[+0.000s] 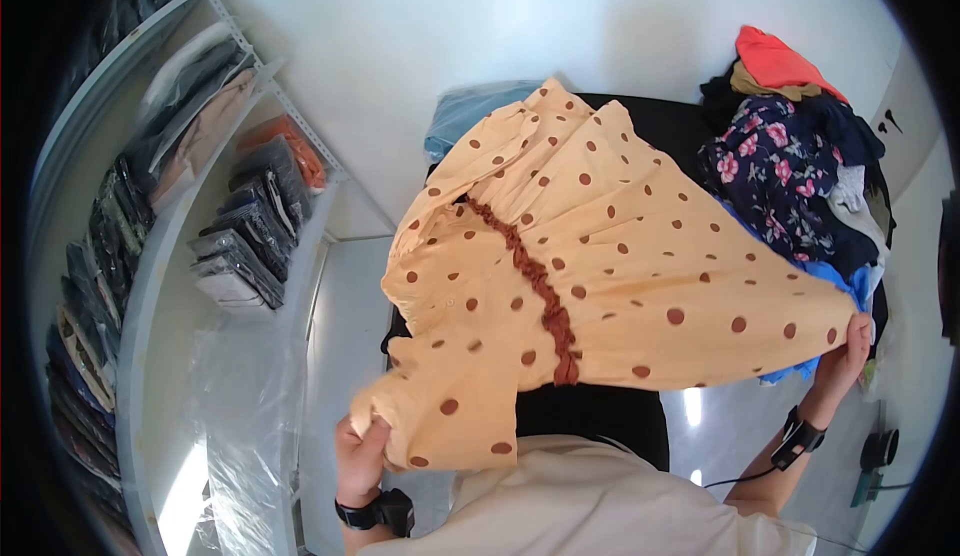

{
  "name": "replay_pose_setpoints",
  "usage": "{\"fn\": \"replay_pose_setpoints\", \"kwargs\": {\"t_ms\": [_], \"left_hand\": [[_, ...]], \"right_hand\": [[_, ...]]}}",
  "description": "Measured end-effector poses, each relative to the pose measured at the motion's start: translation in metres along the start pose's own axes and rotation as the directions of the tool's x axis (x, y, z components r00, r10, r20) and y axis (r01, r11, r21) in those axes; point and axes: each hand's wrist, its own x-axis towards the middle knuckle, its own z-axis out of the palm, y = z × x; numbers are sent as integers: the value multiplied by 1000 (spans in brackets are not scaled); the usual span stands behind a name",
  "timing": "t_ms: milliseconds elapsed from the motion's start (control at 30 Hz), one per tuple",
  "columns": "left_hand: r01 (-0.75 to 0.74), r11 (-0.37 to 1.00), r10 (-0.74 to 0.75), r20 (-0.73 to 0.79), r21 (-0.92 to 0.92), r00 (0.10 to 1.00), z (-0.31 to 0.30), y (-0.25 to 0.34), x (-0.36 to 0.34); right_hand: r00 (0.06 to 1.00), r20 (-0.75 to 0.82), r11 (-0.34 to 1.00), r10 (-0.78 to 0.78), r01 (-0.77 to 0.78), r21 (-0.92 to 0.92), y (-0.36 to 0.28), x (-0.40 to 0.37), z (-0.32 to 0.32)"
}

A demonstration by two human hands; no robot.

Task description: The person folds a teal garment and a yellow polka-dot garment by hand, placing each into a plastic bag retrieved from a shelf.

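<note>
Nothing legible in this room.
The polka-dot dress (620, 256) carries only dots. Left of it, the bagged garments (245, 246) on the shelves (148, 266) show no readable label. The dark marks (886, 121) on the wall to its right are too small to read.

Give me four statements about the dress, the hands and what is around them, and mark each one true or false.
1. Both the left hand and the right hand grip the dotted dress. True.
2. The dress has a blue waistband. False: its gathered band is reddish brown.
3. A pile of clothes lies on the right side of the black table. True.
4. The shelves on the left stand bare. False: they hold bagged garments.
</note>
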Motion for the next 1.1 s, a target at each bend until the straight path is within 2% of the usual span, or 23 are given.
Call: {"fn": "replay_pose_setpoints", "kwargs": {"t_ms": [33,100,133,167,233,333,367,433,533,600,700,767,800,833,867,900,933,967,1000,1033,1067,1100], "left_hand": [[6,1000,-6,7,3,1000,-4,-5,-4],[316,922,-345,104,223,933,-11,-20,-9],[401,890,-438,163,217,884,-16,-27,-12],[410,886,-447,162,218,880,-21,-33,-14],[566,796,-605,244,215,758,-28,-44,-17],[678,728,-680,233,102,695,-32,-49,-10],[677,729,-679,227,97,698,-36,-56,-9],[664,732,-594,335,-151,731,-44,-72,-3],[636,742,-555,336,-213,761,-47,-85,1],[625,738,-528,358,-255,770,-45,-83,1],[607,747,-527,315,-271,789,-43,-81,-1],[605,706,-512,325,-368,795,-51,-90,-3],[605,706,-512,326,-368,795,-50,-94,-2],[614,646,-551,279,-454,787,-48,-98,1],[609,583,-590,235,-538,772,-46,-103,5],[606,587,-584,238,-537,776,-44,-112,8],[495,787,-492,110,-369,864,-42,-124,8],[359,919,-363,6,-161,932,-39,-137,9],[288,947,-297,-54,-140,953,-36,-151,11],[288,948,-297,-51,-136,953,-24,-151,13],[-35,932,72,-88,361,994,-9,-150,15],[-311,581,408,61,752,911,-1,-150,19]], "right_hand": [[1000,-7,1000,3,-3,-6,0,-14,-3],[984,-88,986,157,-162,-51,3,-39,-7],[988,14,988,151,-151,19,4,-45,-11],[987,14,987,159,-160,15,5,-50,-14],[974,-149,985,171,-166,43,-6,-51,16],[959,-137,968,248,-241,66,-4,-32,12],[959,-130,967,251,-243,70,5,-19,11],[970,65,961,233,-240,136,24,10,22],[980,82,983,181,-181,-3,40,46,86],[976,95,980,198,-197,-19,57,67,125],[976,122,974,181,-160,-163,93,83,168],[926,157,884,343,-262,-388,96,79,203],[879,246,805,409,-220,-550,105,76,205],[866,354,907,352,-221,-359,176,79,170],[833,340,834,436,-233,-500,180,74,168],[800,312,744,513,-232,-627,180,67,166],[804,313,747,506,-227,-625,174,63,166],[838,334,713,432,-90,-696,164,59,163],[861,360,656,359,41,-754,154,55,161],[863,355,655,359,38,-755,145,52,158],[893,278,607,354,6,-795,135,49,153],[918,198,556,343,-28,-831,131,46,147]]}}
